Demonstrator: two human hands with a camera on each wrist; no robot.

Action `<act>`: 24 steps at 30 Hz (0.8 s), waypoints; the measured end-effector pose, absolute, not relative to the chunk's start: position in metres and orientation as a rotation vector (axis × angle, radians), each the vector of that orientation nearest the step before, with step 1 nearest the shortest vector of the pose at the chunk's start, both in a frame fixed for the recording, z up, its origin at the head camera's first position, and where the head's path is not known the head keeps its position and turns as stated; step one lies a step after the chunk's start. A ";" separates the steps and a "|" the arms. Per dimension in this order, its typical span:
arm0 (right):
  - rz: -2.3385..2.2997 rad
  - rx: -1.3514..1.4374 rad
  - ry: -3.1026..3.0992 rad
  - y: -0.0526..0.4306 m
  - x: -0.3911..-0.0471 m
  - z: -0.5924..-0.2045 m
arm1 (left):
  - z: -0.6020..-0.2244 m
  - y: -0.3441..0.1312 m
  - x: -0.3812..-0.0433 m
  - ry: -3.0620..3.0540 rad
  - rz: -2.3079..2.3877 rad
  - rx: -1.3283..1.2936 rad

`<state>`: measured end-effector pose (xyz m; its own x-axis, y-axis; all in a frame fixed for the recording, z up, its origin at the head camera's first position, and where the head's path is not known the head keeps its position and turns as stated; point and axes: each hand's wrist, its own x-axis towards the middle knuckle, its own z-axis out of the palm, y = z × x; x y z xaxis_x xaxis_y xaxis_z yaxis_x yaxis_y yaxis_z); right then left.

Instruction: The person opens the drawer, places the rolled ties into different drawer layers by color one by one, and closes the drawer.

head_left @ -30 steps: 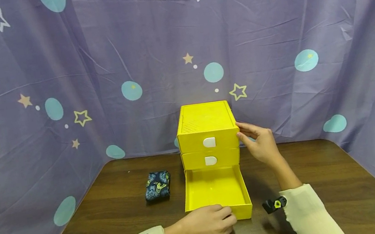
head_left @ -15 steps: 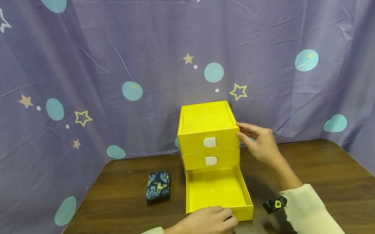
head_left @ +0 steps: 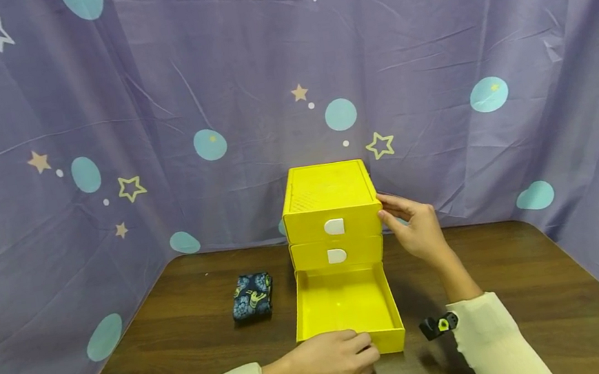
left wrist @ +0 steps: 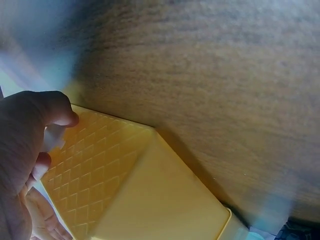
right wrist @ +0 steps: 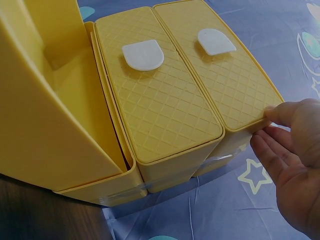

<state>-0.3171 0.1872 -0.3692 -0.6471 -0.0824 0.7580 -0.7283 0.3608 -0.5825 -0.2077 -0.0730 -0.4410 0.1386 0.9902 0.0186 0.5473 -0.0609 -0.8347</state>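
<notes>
A yellow drawer unit (head_left: 329,189) with three stacked drawers stands at the table's back. Its bottom drawer (head_left: 347,300) is pulled out and shows a bare inside; the upper two are closed, each with a white tab handle. My left hand (head_left: 333,359) is at the bottom drawer's front. In the left wrist view its thumb and fingers pinch the white handle (left wrist: 53,137), mostly hidden behind them. My right hand (head_left: 414,227) grips the unit's upper right front edge. Seen from the right wrist, the thumb lies on the top drawer's front (right wrist: 240,95) and the fingers rest along the side.
A dark blue patterned folded cloth (head_left: 252,297) lies on the wooden table (head_left: 193,334) left of the unit. A purple curtain (head_left: 402,53) with stars and moons hangs close behind. A small black device (head_left: 439,326) is on the right sleeve.
</notes>
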 end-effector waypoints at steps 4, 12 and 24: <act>1.299 0.708 -1.980 0.187 -0.318 -0.368 | -0.441 -0.073 -0.208 -1.492 0.788 -1.697; 1.276 0.703 -1.978 0.184 -0.318 -0.368 | -0.440 -0.074 -0.206 -1.481 0.774 -1.678; 1.285 0.713 -1.971 0.187 -0.318 -0.370 | -0.419 -0.086 -0.207 -1.541 0.656 -1.647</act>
